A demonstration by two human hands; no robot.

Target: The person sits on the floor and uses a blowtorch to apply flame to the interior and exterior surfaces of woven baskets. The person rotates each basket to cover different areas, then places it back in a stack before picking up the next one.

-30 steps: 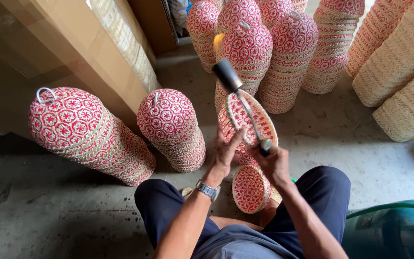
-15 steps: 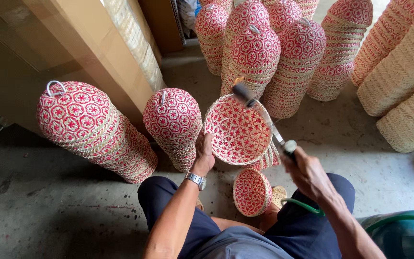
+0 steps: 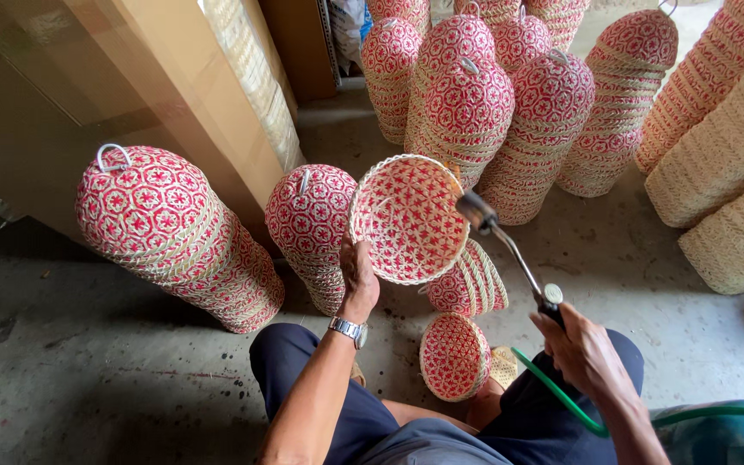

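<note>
The left hand [image 3: 359,280] holds a round woven basket [image 3: 408,219] by its lower rim, fingers clamped on the edge, opening tilted toward the camera above the knees. The right hand [image 3: 585,355] has its fingers wrapped around the grip of a metal torch wand [image 3: 510,250], whose nozzle sits just beside the basket's right rim; a green hose [image 3: 561,398] runs from the grip to a teal cylinder [image 3: 725,435].

Handling judgement: the basket looks light, thin-walled and slightly springy; the open weave is likely fragile. The rim band appears the stiffest place to grip.

Count:
- one basket in hand
- one small basket [image 3: 455,356] on its side between the legs
- one short leaning stack [image 3: 468,284] behind it
- two red-patterned stacks on the left, the larger [image 3: 174,237] tilted
- roughly seven red-patterned stacks behind
- at least three pale stacks [image 3: 729,151] at right
</note>
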